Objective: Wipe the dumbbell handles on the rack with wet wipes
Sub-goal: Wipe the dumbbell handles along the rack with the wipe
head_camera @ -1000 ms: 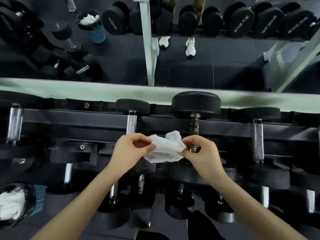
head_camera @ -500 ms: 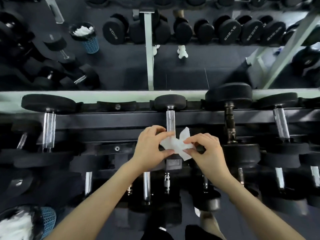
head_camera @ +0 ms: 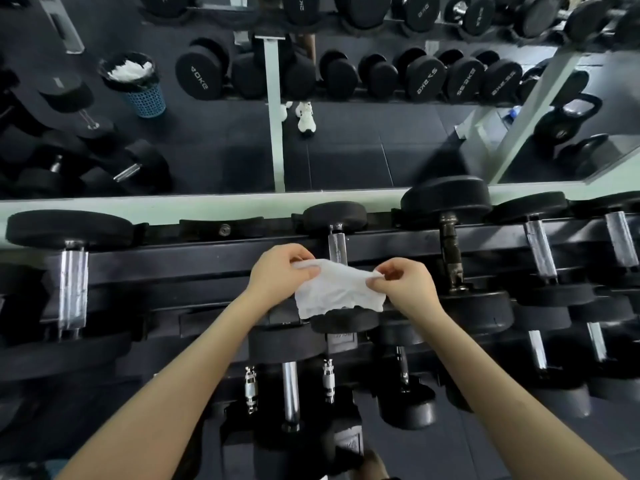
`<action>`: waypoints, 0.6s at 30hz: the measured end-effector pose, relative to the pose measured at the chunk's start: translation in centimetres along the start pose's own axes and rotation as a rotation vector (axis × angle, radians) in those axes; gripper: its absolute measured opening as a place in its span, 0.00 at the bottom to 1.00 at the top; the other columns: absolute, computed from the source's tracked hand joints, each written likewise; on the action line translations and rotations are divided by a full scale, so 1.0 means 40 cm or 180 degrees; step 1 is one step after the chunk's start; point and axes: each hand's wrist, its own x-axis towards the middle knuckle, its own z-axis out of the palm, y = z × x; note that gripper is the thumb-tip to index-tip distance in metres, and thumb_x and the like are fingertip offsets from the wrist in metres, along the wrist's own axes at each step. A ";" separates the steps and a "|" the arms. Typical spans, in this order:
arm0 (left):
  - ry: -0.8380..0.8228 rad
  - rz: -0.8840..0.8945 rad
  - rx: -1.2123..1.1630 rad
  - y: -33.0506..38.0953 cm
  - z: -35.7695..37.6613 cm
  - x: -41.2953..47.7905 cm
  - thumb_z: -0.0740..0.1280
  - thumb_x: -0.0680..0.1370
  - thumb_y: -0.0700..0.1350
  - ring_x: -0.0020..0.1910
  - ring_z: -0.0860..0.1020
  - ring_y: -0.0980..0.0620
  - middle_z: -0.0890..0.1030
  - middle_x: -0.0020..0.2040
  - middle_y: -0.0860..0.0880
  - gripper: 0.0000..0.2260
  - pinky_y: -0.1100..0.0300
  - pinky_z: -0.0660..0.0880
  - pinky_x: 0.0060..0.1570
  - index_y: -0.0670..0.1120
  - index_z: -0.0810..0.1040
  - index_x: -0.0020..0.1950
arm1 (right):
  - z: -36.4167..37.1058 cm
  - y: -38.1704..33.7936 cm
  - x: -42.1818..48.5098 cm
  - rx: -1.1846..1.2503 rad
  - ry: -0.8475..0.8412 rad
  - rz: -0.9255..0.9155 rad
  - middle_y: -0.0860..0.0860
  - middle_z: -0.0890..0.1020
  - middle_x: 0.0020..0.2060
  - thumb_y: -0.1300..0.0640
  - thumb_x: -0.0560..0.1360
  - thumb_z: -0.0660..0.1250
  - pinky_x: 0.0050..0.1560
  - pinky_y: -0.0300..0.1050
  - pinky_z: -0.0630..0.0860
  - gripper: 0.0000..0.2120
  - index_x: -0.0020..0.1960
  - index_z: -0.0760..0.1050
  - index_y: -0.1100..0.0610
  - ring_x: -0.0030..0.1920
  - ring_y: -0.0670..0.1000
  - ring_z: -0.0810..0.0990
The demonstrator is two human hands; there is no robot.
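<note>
Your left thumb and fingertips [head_camera: 311, 271] pinch the upper left corner of the wet wipe [head_camera: 337, 292], and your right fingertips [head_camera: 375, 280] pinch its upper right corner, the other fingers on that side loosely curled. Between them the sheet is pulled out wide and crumpled, hanging flat at the middle of the frame. Your left hand [head_camera: 277, 275] and right hand [head_camera: 405, 289] sit almost level, a little apart, both above the rack [head_camera: 173, 254]. Now here's the one that matters: the knurled dumbbell handle [head_camera: 337, 249] pokes up just above the wipe's top edge, right in the gap between your hands. Its long axis runs up and down the frame, away from you, from the far head [head_camera: 334, 216] toward the near head [head_camera: 343, 320] showing under the wipe's lower edge. The lower stretch of the handle is hidden behind the sheet. Your left fingertips look a touch nearer to it than your right. By my reading, the wipe is spread and ready, and the next move calls for laying it across that handle and closing around it. Further out, a chrome handle [head_camera: 72, 289] waits at the left of the frame, a dark handle [head_camera: 450, 251] just right of your right hand, and in the mirror [head_camera: 346, 161] at upper left a blue bin [head_camera: 145, 95] shows used white wipes.
</note>
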 end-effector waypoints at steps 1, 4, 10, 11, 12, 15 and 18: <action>0.0090 -0.0098 0.0015 -0.002 0.009 0.027 0.69 0.73 0.48 0.49 0.78 0.53 0.82 0.48 0.54 0.05 0.58 0.74 0.47 0.52 0.80 0.48 | 0.010 -0.002 0.028 -0.0035 0.0013 0.0066 0.47 0.80 0.33 0.58 0.68 0.71 0.38 0.43 0.72 0.03 0.41 0.79 0.52 0.36 0.49 0.78; 0.0391 -0.0375 0.0644 -0.019 0.056 0.074 0.67 0.74 0.49 0.58 0.75 0.46 0.77 0.59 0.48 0.16 0.54 0.72 0.55 0.51 0.75 0.61 | 0.060 0.004 0.084 -0.0186 -0.0114 0.0121 0.50 0.82 0.43 0.59 0.72 0.66 0.47 0.42 0.73 0.12 0.55 0.80 0.55 0.49 0.52 0.80; 0.0786 -0.0726 -0.0296 -0.020 0.171 0.056 0.67 0.75 0.48 0.51 0.79 0.49 0.81 0.52 0.48 0.12 0.61 0.71 0.48 0.46 0.80 0.56 | 0.129 0.023 0.099 0.0247 0.0123 0.0342 0.49 0.80 0.49 0.52 0.76 0.64 0.50 0.42 0.71 0.14 0.60 0.75 0.55 0.53 0.52 0.78; 0.0704 -0.0851 -0.0646 -0.011 0.184 0.058 0.68 0.76 0.48 0.51 0.80 0.50 0.82 0.50 0.49 0.12 0.61 0.72 0.48 0.45 0.80 0.55 | 0.142 0.022 0.107 0.0374 0.0076 0.0450 0.49 0.80 0.43 0.52 0.76 0.65 0.48 0.43 0.72 0.09 0.52 0.77 0.55 0.49 0.52 0.79; 0.0618 -0.0999 -0.0986 -0.005 0.196 0.066 0.68 0.76 0.48 0.50 0.80 0.50 0.83 0.47 0.50 0.10 0.60 0.74 0.48 0.45 0.81 0.53 | 0.154 0.019 0.114 0.0534 0.0018 0.0547 0.49 0.79 0.37 0.52 0.76 0.65 0.44 0.44 0.72 0.07 0.42 0.76 0.55 0.44 0.53 0.79; 0.0470 -0.1427 -0.2038 0.004 0.226 0.092 0.69 0.75 0.45 0.47 0.83 0.48 0.84 0.42 0.49 0.02 0.50 0.79 0.52 0.48 0.82 0.44 | 0.181 0.022 0.128 0.1139 0.0019 0.0818 0.49 0.78 0.27 0.55 0.75 0.68 0.34 0.43 0.72 0.14 0.31 0.76 0.54 0.32 0.50 0.77; 0.0672 -0.1680 -0.2707 0.013 0.241 0.110 0.70 0.74 0.42 0.47 0.83 0.48 0.85 0.43 0.46 0.01 0.49 0.78 0.54 0.47 0.82 0.44 | 0.188 0.015 0.137 0.1745 0.0172 0.0931 0.51 0.83 0.32 0.58 0.74 0.70 0.35 0.37 0.76 0.07 0.39 0.82 0.58 0.33 0.45 0.80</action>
